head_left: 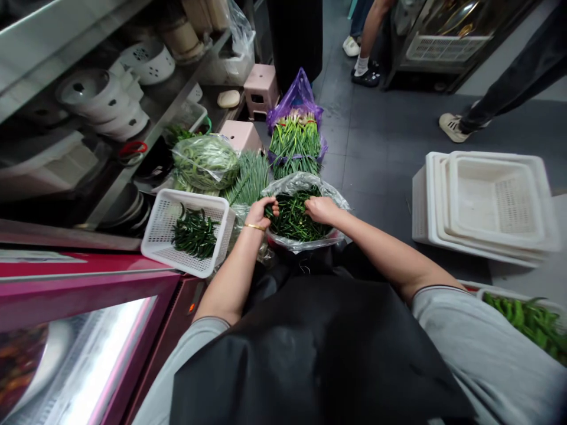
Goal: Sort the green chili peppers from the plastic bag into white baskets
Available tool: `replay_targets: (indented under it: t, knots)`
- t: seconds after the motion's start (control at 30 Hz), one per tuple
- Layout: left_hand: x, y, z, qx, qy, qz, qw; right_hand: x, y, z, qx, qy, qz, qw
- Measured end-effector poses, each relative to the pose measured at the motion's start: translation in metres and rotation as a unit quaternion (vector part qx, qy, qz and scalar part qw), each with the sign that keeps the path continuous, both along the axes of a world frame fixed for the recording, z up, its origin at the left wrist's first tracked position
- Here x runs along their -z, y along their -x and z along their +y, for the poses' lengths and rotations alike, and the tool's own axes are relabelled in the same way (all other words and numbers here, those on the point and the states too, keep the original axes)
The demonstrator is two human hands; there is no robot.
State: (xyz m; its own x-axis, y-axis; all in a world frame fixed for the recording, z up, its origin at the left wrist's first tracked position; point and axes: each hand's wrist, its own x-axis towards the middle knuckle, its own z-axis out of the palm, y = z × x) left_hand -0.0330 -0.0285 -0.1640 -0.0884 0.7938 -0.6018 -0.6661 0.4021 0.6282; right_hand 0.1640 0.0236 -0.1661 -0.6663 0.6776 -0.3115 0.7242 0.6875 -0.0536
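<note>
Thin dark green chillies (296, 218) fill a round container lined with a clear plastic bag (337, 192), low in front of me. At its left rim, my left hand (264, 212), with a gold bracelet at the wrist, is curled round some dark green chillies. My right hand (319, 210) is closed over the right part of the pile, its fingertips at the chillies; what it grips is too small to make out. To the left stands a white perforated basket (153, 233) with a heap of dark green chillies (195, 233) inside.
Beyond the container lie green stalks (295, 141) in a purple bag (300, 88) and bagged greens (206, 159). Stacked white baskets (496, 195) stand at right. Shelves with pots are at left, pink stools (260, 85) ahead. Two people's legs show farther off.
</note>
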Motion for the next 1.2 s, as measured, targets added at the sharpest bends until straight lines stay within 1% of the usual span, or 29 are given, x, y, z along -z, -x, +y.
replay_targets:
  t: [0.07,0.1,0.17,0.23,0.3,0.37,0.43,0.5,0.57,0.6,0.63,0.67,0.73,0.77,0.8,0.87,0.97,1.03,1.1,1.13,1.2]
  knots:
    - [-0.012,0.008,0.015,-0.026,-0.038,-0.003,0.999,-0.006,-0.012,-0.008,0.003,0.018,-0.002,1.000]
    - [-0.016,0.009,0.017,-0.036,-0.054,0.000,0.998,-0.009,-0.017,-0.011,0.007,0.024,0.000,1.000]
    - [-0.020,0.003,0.007,-0.033,-0.068,0.021,0.997,-0.016,-0.024,-0.018,0.020,0.034,0.020,0.999]
    - [-0.015,-0.011,-0.017,0.002,-0.060,0.051,0.997,-0.021,-0.029,-0.028,0.030,0.044,0.064,0.997]
    - [-0.004,-0.030,-0.045,0.034,-0.043,0.064,0.996,-0.022,-0.032,-0.040,0.022,0.062,0.120,0.991]
    - [0.007,-0.047,-0.065,0.029,-0.042,0.053,0.997,-0.018,-0.031,-0.053,0.005,0.084,0.169,0.982]
    - [0.011,-0.059,-0.073,-0.012,-0.069,0.060,0.996,-0.013,-0.026,-0.062,0.010,0.118,0.192,0.974]
    - [0.009,-0.064,-0.071,-0.054,-0.121,0.125,0.983,-0.011,-0.019,-0.064,0.048,0.163,0.185,0.968]
    - [0.002,-0.064,-0.068,-0.071,-0.182,0.208,0.959,-0.010,-0.012,-0.058,0.089,0.187,0.152,0.966]
    - [-0.002,-0.061,-0.067,-0.074,-0.206,0.232,0.948,-0.011,-0.008,-0.052,0.102,0.171,0.133,0.971]
    - [-0.004,-0.058,-0.066,-0.078,-0.220,0.237,0.943,-0.011,-0.005,-0.045,0.112,0.132,0.117,0.978]
    - [-0.006,-0.055,-0.066,-0.081,-0.219,0.222,0.947,-0.010,-0.003,-0.037,0.117,0.080,0.103,0.984]
    - [-0.004,-0.045,-0.066,-0.084,-0.180,0.151,0.968,-0.008,0.003,-0.021,0.119,-0.011,0.066,0.991]
    - [-0.001,-0.041,-0.065,-0.078,-0.151,0.113,0.979,-0.006,0.007,-0.014,0.117,-0.031,0.040,0.992]
    - [0.002,-0.037,-0.064,-0.066,-0.122,0.082,0.987,-0.004,0.009,-0.008,0.112,-0.032,0.012,0.993]
    - [0.009,-0.032,-0.061,-0.048,-0.075,0.059,0.994,-0.001,0.013,-0.003,0.095,-0.020,-0.022,0.995]
    - [0.018,-0.033,-0.053,-0.039,-0.047,0.074,0.995,-0.001,0.010,-0.016,0.062,-0.031,0.020,0.997]
    - [0.021,-0.038,-0.047,-0.032,-0.055,0.081,0.995,-0.003,0.004,-0.032,0.015,-0.020,0.057,0.998]
    - [0.021,-0.045,-0.043,-0.038,-0.077,0.103,0.991,-0.003,0.000,-0.043,-0.035,0.017,0.078,0.996]
    - [0.020,-0.049,-0.042,-0.052,-0.095,0.135,0.985,-0.003,0.000,-0.045,-0.046,0.037,0.083,0.995]
    - [0.015,-0.053,-0.043,-0.086,-0.142,0.230,0.959,-0.002,0.003,-0.038,-0.025,0.075,0.084,0.993]
